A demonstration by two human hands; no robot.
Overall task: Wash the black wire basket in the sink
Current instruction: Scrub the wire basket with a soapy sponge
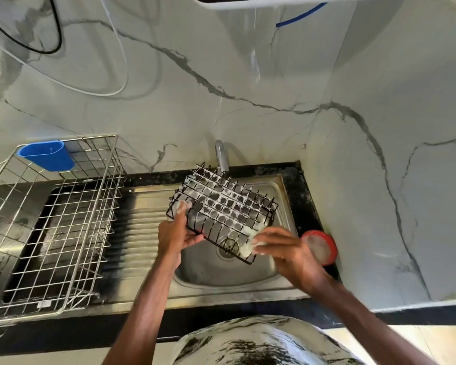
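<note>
Head view: I see the basket (221, 206) tilted over the sink (195, 275), long axis running far-left to near-right. My left hand (174, 233) grips its left edge; my right hand (282, 248) pinches a soapy sponge (248, 247) against the near corner.

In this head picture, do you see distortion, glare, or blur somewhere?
Head view: the wide lens curves the counter edge and rack; soft glare lies on the sink and tap; the basket, gripped by the left hand, is sharp; the right hand and sponge look slightly smeared.
</note>
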